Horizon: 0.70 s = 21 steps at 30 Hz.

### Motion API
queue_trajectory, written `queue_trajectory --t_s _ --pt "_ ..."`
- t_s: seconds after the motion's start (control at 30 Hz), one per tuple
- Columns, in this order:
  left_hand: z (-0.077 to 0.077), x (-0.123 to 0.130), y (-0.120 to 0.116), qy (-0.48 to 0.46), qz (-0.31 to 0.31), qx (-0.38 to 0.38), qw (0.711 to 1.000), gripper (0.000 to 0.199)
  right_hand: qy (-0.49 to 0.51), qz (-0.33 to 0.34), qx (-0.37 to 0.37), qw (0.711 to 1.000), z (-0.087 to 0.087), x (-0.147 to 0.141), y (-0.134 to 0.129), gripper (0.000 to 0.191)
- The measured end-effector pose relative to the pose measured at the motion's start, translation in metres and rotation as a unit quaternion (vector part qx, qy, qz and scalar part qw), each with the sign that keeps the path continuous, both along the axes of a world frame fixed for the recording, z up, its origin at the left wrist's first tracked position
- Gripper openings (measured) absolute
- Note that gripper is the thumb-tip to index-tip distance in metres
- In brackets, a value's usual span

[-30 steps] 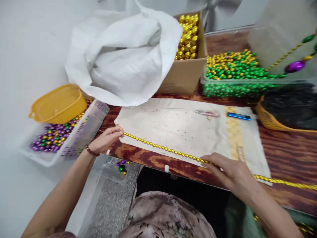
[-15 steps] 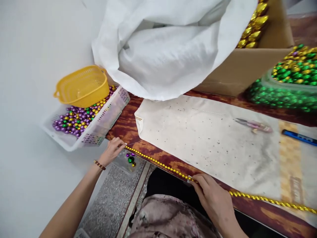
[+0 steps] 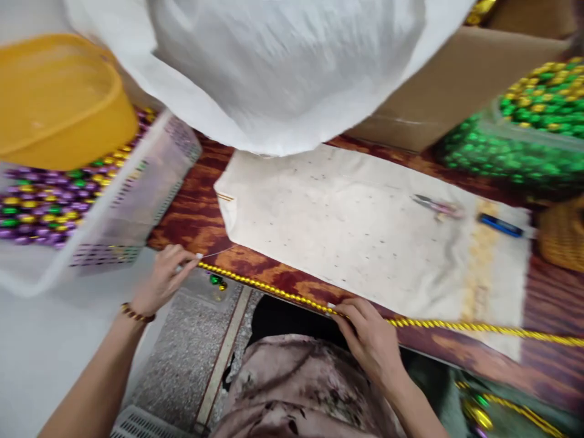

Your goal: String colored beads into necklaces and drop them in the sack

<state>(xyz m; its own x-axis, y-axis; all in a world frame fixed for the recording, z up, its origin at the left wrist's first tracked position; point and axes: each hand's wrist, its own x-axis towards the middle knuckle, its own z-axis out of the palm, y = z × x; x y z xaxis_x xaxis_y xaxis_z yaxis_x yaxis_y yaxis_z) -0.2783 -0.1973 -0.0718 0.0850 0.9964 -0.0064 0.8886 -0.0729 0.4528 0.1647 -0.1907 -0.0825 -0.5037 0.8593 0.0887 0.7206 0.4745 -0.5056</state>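
A string of gold beads [image 3: 269, 286] stretches along the front edge of the patterned table [image 3: 182, 210]. My left hand [image 3: 166, 277] pinches its left end, where a thin thread runs off to the right over the table. Further along, my right hand [image 3: 367, 334] is closed on the same string, and the beads continue past it to the right edge of view. Small white wraps or tips show at the fingers of both hands. Behind the string lies a white cloth [image 3: 296, 213] dotted with dark specks.
Small scissors [image 3: 438, 205] and a blue pen or cutter [image 3: 502, 225] lie on the cloth. At left, a white basket [image 3: 132, 201] holds purple, gold and green beads under a yellow basket [image 3: 109, 121]. A white sack [image 3: 292, 79], cardboard box [image 3: 410, 97] and bead tub [image 3: 524, 149] stand behind.
The view has shifted, bringing the left basket closer and showing more of the table's right side. Both hands keep their hold on the gold bead string, which stays stretched between them.
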Motion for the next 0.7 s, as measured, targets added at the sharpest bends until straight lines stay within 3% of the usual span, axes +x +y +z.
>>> queue_trajectory --t_s 0.27,0.5,0.7 --pt "-0.003 -0.005 0.006 0.008 -0.031 0.024 0.999 0.020 -0.019 -0.010 -0.038 0.999 0.000 0.002 -0.001 0.019" --pt "0.001 0.002 0.008 0.011 -0.001 0.012 1.000 0.025 -0.058 0.002 -0.021 0.998 0.001 -0.005 -0.002 0.011" --pt "0.032 0.028 0.019 0.022 0.018 0.022 0.999 0.019 -0.122 -0.007 -0.024 0.992 0.016 -0.003 0.009 0.008"
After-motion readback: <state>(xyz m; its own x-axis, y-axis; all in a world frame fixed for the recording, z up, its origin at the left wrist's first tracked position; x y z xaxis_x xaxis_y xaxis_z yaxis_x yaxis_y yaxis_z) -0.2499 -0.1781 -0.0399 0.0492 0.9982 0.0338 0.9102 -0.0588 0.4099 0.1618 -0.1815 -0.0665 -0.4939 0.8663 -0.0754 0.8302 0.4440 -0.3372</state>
